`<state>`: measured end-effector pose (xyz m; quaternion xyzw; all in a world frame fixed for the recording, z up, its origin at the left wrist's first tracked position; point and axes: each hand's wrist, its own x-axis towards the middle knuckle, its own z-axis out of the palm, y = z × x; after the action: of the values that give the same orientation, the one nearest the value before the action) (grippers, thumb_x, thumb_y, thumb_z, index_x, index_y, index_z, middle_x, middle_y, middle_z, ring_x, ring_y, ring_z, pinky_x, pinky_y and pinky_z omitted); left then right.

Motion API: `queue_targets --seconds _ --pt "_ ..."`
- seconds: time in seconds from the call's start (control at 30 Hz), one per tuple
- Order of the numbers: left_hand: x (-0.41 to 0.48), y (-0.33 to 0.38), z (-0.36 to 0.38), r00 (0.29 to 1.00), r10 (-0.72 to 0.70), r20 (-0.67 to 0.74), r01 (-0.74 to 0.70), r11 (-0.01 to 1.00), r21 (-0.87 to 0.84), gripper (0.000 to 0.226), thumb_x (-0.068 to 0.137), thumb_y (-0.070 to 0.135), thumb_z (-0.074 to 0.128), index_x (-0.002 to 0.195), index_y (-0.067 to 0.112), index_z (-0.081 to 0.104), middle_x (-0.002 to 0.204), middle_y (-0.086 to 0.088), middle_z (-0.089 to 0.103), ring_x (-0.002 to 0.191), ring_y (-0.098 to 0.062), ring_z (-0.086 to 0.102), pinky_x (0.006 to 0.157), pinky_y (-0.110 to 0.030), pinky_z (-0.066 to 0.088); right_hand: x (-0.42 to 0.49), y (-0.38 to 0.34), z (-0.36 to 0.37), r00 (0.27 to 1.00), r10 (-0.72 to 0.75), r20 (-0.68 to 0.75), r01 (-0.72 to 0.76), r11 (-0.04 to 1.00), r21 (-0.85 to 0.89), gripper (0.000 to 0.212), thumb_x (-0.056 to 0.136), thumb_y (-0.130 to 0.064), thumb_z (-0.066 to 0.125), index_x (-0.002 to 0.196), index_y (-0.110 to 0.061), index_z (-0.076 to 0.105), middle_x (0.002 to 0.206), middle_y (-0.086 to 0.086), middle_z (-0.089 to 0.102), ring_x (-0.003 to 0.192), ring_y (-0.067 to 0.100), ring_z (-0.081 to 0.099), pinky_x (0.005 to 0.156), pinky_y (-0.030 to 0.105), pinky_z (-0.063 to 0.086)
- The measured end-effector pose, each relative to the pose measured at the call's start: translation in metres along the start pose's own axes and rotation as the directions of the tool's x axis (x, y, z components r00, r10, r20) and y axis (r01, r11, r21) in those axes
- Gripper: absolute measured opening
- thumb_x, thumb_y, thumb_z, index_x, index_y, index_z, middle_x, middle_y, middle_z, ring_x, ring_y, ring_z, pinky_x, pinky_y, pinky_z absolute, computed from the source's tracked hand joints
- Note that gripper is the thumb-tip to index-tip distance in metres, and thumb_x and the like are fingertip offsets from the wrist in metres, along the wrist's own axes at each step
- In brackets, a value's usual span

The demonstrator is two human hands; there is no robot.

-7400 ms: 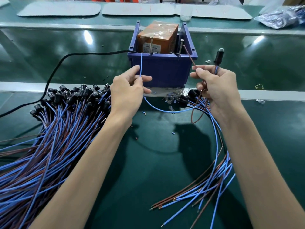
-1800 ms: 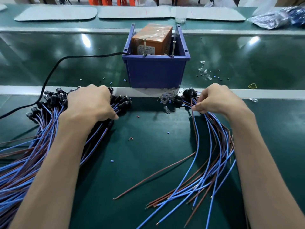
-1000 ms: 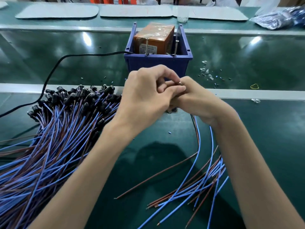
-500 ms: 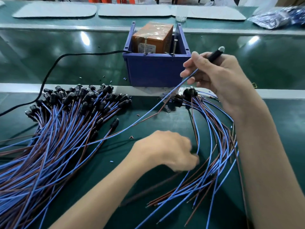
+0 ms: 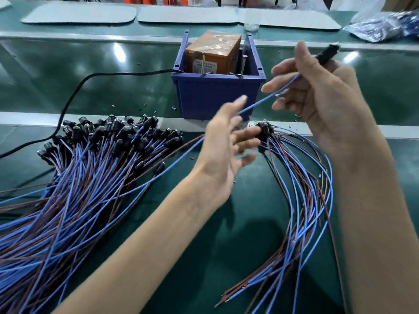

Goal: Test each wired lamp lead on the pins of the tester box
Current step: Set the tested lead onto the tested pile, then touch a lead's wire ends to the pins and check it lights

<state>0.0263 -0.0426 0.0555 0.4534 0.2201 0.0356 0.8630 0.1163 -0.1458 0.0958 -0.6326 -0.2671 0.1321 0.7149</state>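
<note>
In the upper right of the frame, the fingers of the right hand (image 5: 317, 98) pinch a lamp lead (image 5: 258, 104), whose blue wire runs down behind the spread fingers of the left hand (image 5: 223, 152).

Bare mat (image 5: 249, 223) free between your left pile (image 5: 90, 173) and right pile (image 5: 301, 177), blue lead (image 5: 256, 103) slanting across before the tester box (image 5: 217, 96)

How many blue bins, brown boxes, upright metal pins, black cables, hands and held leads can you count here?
blue bin: 1
brown box: 1
upright metal pins: 2
black cable: 1
hands, the left hand and the right hand: 2
held lead: 1
Total: 8
</note>
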Motion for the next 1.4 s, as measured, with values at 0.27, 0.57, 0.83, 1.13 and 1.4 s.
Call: queue_targets --seconds 0.27,0.57,0.83,1.13,1.4 --pt "-0.006 0.016 -0.007 0.911 0.102 -0.399 -0.268 0.882 -0.387 0.039 0.097 0.041 0.036 0.107 0.012 0.060 0.087 0.000 0.063 0.082 -0.013 0.063 0.071 -0.026 0.047 0.004 0.006 -0.004 0.987 0.019 -0.162 -0.018 1.000 0.002 0.032 0.098 -0.036 0.050 0.076 -0.017 0.062 0.061 0.000 0.070 0.051 0.010 0.057 0.054 0.021 0.040" --pt "-0.002 0.030 -0.016 0.877 0.195 -0.439 -0.383 0.836 -0.392 0.038 0.105 0.027 0.029 0.078 0.019 0.055 0.060 0.009 0.060 0.062 -0.006 0.064 0.063 -0.018 0.046 0.009 0.004 -0.024 0.913 0.117 -0.392 0.007 0.954 0.300 0.032 0.104 -0.038 0.035 0.085 -0.016 0.050 0.062 -0.001 0.066 0.057 0.013 0.063 0.056 0.021 0.049" --pt "-0.001 0.011 -0.009 0.967 0.251 -0.037 -0.240 0.953 0.185 0.026 0.102 0.021 0.042 0.087 0.019 0.063 0.056 0.011 0.062 0.053 -0.001 0.059 0.058 -0.013 0.050 0.007 0.012 -0.013 0.975 0.080 -0.207 -0.066 0.995 0.073 0.013 0.090 -0.018 0.064 0.080 -0.010 0.069 0.057 -0.005 0.035 0.043 0.002 0.023 0.035 0.013 0.020" --pt "-0.004 0.004 -0.009 0.979 0.179 0.094 -0.200 0.925 0.322 0.012 0.098 0.011 0.052 0.086 0.011 0.048 0.073 -0.001 0.074 0.052 -0.009 0.066 0.055 -0.017 0.053 0.002 0.022 0.006 0.970 0.238 -0.051 -0.243 0.923 -0.299 0.011 0.072 -0.024 0.081 0.072 -0.016 0.074 0.055 -0.004 0.052 0.045 0.001 0.041 0.040 0.011 0.030" --pt "0.001 0.002 -0.016 0.983 0.152 0.099 -0.177 0.918 0.355 0.010 0.094 0.011 0.058 0.084 0.011 0.055 0.079 -0.003 0.072 0.065 -0.010 0.070 0.058 -0.018 0.054 0.004 0.028 0.005 0.968 0.249 0.002 -0.231 0.901 -0.367 0.013 0.075 -0.018 0.079 0.068 -0.017 0.069 0.058 0.003 0.052 0.047 0.005 0.045 0.053 0.020 0.040"
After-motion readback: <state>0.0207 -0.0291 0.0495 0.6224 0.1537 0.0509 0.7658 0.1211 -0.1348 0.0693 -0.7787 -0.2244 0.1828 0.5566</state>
